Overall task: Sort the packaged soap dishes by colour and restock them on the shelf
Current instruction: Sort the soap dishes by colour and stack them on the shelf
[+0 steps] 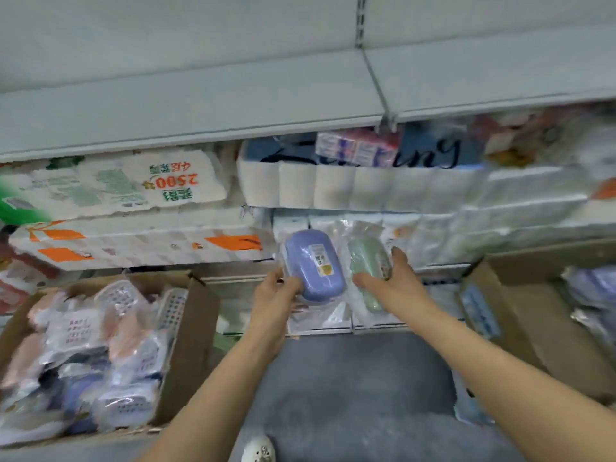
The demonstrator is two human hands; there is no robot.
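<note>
My left hand (271,301) grips a blue soap dish (313,265) in clear wrap by its lower left edge, held up in front of the shelf. Beside it, my right hand (393,281) grips a pale green soap dish (366,261) in the same kind of wrap, thumb on its front and fingers behind. Both dishes hang just above the low shelf's front edge (333,328). A cardboard box (186,331) at the left holds several wrapped dishes in pink, white and blue.
Packs of toilet paper (333,191) fill the shelf behind the dishes, under a grey upper shelf (200,108). A second cardboard box (520,315) with wrapped blue items stands at the right. Grey floor lies between the boxes, with a white shoe (258,450) at the bottom.
</note>
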